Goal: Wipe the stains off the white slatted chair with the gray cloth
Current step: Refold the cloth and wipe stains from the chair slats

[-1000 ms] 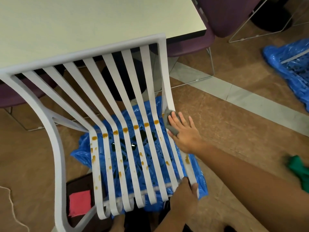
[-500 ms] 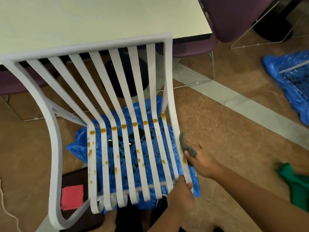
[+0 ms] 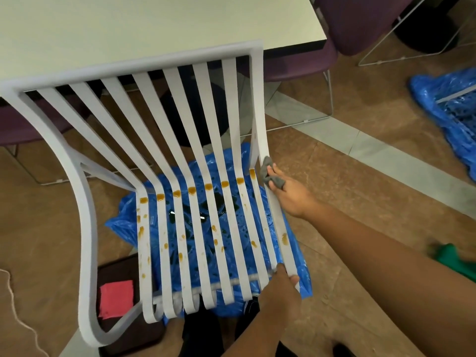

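The white slatted chair [image 3: 85,222] fills the middle of the head view, with orange-brown stains [image 3: 192,189] in a row across the bend of the slats and more dotted over the seat. My right hand [image 3: 291,195] holds the small gray cloth [image 3: 270,175] against the outer side of the rightmost frame rail, near the bend. My left hand [image 3: 279,292] grips the front end of that same rail at the seat's front right corner.
A blue plastic sheet [image 3: 123,220] lies on the floor under the chair. A pale table [image 3: 154,27] stands behind it, with purple chairs [image 3: 360,21] beyond. A pink pad [image 3: 116,297] on a dark mat lies lower left. More blue plastic [image 3: 448,104] lies at the far right, a green cloth [image 3: 453,256] beside it.
My right hand slid the cloth down the right rail toward the seat front, then back up to the bend. My left hand kept its grip on the front corner.
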A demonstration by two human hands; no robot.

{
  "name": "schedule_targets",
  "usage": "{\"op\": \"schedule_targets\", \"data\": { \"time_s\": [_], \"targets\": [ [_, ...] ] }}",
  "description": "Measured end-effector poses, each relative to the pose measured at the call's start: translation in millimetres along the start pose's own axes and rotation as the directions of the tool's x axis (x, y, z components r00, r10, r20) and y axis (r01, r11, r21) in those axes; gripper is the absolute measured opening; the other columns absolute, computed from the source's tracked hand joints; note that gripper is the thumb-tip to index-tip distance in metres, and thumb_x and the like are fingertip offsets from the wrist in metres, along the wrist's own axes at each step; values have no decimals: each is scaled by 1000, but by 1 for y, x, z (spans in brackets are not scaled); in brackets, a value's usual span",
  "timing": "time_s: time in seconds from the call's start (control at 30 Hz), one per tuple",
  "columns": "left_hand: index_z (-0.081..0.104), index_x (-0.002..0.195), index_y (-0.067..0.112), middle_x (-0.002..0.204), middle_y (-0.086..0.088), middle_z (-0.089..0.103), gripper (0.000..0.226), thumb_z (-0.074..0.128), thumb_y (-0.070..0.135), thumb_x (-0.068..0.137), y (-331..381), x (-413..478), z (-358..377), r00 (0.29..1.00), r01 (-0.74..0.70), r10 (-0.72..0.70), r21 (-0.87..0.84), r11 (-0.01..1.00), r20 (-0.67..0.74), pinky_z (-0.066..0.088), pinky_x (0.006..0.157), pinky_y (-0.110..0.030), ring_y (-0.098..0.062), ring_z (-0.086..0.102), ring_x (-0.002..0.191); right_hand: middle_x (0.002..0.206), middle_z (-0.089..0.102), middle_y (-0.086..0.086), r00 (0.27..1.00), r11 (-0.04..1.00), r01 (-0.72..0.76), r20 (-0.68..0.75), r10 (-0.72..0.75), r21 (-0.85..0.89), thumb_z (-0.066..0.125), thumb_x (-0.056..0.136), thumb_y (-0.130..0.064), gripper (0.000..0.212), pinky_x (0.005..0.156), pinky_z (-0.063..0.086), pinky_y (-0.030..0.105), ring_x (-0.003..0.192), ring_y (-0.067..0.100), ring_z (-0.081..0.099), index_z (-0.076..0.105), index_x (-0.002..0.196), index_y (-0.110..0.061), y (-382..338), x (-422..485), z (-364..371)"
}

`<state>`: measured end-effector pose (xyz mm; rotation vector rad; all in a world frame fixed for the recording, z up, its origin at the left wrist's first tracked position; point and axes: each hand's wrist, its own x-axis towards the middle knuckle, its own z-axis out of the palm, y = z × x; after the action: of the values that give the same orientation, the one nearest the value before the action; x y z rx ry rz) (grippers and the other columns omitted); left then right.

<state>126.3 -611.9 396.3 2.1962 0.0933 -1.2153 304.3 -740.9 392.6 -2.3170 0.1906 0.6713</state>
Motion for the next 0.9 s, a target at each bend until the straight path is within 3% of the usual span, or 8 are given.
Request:
{"op": "schedule_targets", "data": {
  "time_s": [0.17,0.33,0.53,0.6,0.67,0.73,0.8,0.9],
  "targets": [
    [42,129,22,125,10,61,24,43,25,105,-1,0,2,1000,13,-12,-22,1000,12,46,88,-31,-12,59,118,162,24,-15,997,994,-69,22,68,90,34,105,-52,51,118,29,37,143,20,37,25,154,-45,11,-37,12],
    [43,120,22,114,1,62,18,39,30,105,0,0,3,1000,10,-9,-43,999,18,50,84,-38,-21,63,102,160,31,-9,996,987,-64,63,55,149,41,105,-40,47,113,27,21,145,12,33,34,152,-39,33,-110,42],
    [44,121,25,111,3,65,20,45,26,101,2,-1,1,998,30,-28,-57,998,48,53,85,-40,-22,66,100,158,37,-4,993,965,-103,83,85,241,42,105,-38,48,116,33,28,143,12,37,39,152,-31,38,-132,56],
    [41,125,21,114,3,62,25,47,22,101,3,-1,1,998,25,-24,-24,999,57,50,82,-37,-22,64,105,150,49,-4,989,960,-140,81,124,243,42,104,-42,47,102,42,23,133,15,50,47,149,-27,31,-117,52],
    [38,128,18,121,3,62,29,48,20,101,4,-1,1,998,23,-23,-3,1000,63,48,81,-36,-21,63,108,125,60,-7,985,962,-170,69,159,215,40,105,-45,48,81,41,18,110,13,59,52,145,-22,23,-98,43],
    [36,132,15,124,4,62,34,49,19,101,4,-1,3,997,24,-25,8,1000,69,48,82,-35,-19,63,111,108,61,-9,986,966,-169,47,162,197,38,105,-50,52,75,38,22,88,6,58,53,144,-20,13,-77,32],
    [34,136,14,125,5,63,38,50,19,101,3,1,4,997,30,-31,16,999,68,48,86,-35,-17,62,113,131,61,0,988,967,-154,21,153,205,38,105,-49,52,91,43,28,107,17,62,49,147,-21,6,-59,25],
    [34,136,15,128,10,62,40,50,16,100,1,2,7,996,54,-54,2,999,67,49,92,-36,-14,60,117,160,35,1,991,969,-134,12,134,206,39,106,-45,52,118,30,34,143,27,39,36,154,-27,4,-52,23]
  ]
}}
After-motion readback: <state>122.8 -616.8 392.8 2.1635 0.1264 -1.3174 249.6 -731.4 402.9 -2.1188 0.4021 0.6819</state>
